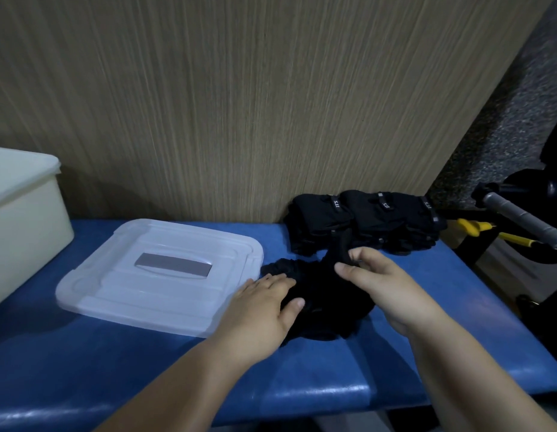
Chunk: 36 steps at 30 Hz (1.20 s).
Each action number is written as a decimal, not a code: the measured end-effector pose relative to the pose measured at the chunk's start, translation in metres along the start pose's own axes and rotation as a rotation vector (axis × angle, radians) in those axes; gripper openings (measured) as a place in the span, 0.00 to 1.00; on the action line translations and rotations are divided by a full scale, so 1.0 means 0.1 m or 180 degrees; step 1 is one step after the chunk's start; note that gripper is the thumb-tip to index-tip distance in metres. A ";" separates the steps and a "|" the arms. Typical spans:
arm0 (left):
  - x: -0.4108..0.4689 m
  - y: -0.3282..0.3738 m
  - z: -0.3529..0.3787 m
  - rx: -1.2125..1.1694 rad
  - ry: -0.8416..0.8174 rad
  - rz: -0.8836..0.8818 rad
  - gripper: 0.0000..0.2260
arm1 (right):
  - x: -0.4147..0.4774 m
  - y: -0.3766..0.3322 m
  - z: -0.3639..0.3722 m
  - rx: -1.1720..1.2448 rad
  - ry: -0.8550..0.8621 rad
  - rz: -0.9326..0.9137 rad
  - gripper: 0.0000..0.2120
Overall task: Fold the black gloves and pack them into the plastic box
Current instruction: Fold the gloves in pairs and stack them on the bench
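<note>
Currently: fold step under way, judged from the hand positions. All places below are given relative to the lid point(165, 272), which lies flat on the blue bench point(84, 353).

Work piece: one black glove point(324, 294), bunched on the bench just right of the lid, its near-left edge almost touching the lid's right rim. The outline is dark and hard to read. The bulk seems to run from the lid's right rim away to the right and toward the person, with one narrow end point(340, 244) lifted on the side away from the person.

Left hand point(264, 302): fingers straight, palm down, pressing the part of the glove nearest the lid. It acts as an anchor and grasps nothing.

Right hand point(373, 275): on the side of the glove away from the lid, thumb and fingertips pinching the lifted end.

Key relation: the pinched end stands right of the pinned part, so I judge the fold will carry that end leftward, toward the lid and over the left hand's hold line.

Stack of folded gloves point(364, 219): further right of the lid and against the wall, just behind the work piece and apart from both hands.

Plastic box point(24, 222): left of the lid, well apart from the glove. The left hand is the nearer one for the transfer. Whether the box top is open cannot be told from this angle.

Risk (judgement): soft fabric may spring open once the press lifts.
</note>
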<state>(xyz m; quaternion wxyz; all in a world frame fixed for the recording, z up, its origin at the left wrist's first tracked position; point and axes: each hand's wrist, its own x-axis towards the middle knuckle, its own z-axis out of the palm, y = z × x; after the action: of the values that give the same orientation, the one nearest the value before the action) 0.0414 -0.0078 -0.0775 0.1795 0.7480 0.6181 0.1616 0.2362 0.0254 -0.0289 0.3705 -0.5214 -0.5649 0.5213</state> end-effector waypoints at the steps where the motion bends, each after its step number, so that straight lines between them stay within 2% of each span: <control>1: 0.01 0.00 -0.02 -0.0223 0.0105 -0.0053 0.21 | 0.01 0.00 0.04 0.0021 -0.0045 -0.0017 0.05; 5: 0.01 0.00 -0.09 -0.0639 0.0462 -0.0275 0.14 | 0.04 0.01 0.14 -0.0004 -0.0133 -0.0033 0.08; 8: 0.00 0.01 -0.13 -0.0125 0.0510 -0.0433 0.16 | 0.08 0.03 0.14 0.0032 0.0136 -0.0024 0.04; 11: 0.02 0.00 -0.12 0.0162 0.0421 -0.0587 0.20 | 0.13 0.12 0.05 -0.0492 0.0464 0.0177 0.02; 16: 0.04 0.01 -0.08 0.0157 0.0421 -0.0728 0.24 | 0.13 0.25 -0.01 -0.1315 0.0300 0.0689 0.09; 21: 0.06 0.09 -0.07 -0.0044 0.0612 -0.0842 0.22 | 0.10 0.22 0.12 -0.0812 0.0231 0.0323 0.11; 24: 0.05 0.10 -0.06 -0.0232 0.0915 -0.0777 0.14 | 0.09 0.22 0.19 -0.0561 0.0241 -0.0049 0.11; 27: 0.04 0.10 -0.07 -0.0590 0.1197 -0.0745 0.11 | 0.09 0.23 0.25 -0.0269 0.0213 -0.0312 0.13; 32: 0.04 0.05 -0.09 -0.0852 0.1286 -0.0875 0.05 | 0.12 0.30 0.27 -0.0859 0.0291 -0.0667 0.15; 36: 0.02 0.01 -0.07 -0.0293 0.1277 -0.0832 0.17 | 0.12 0.31 0.29 -0.1565 0.0278 -0.0684 0.14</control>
<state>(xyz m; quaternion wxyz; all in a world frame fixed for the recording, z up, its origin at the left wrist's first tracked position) 0.0393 -0.0051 -0.0713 0.1065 0.6056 0.7250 0.3103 0.2126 0.0285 -0.0661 0.3100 -0.5548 -0.7100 0.3033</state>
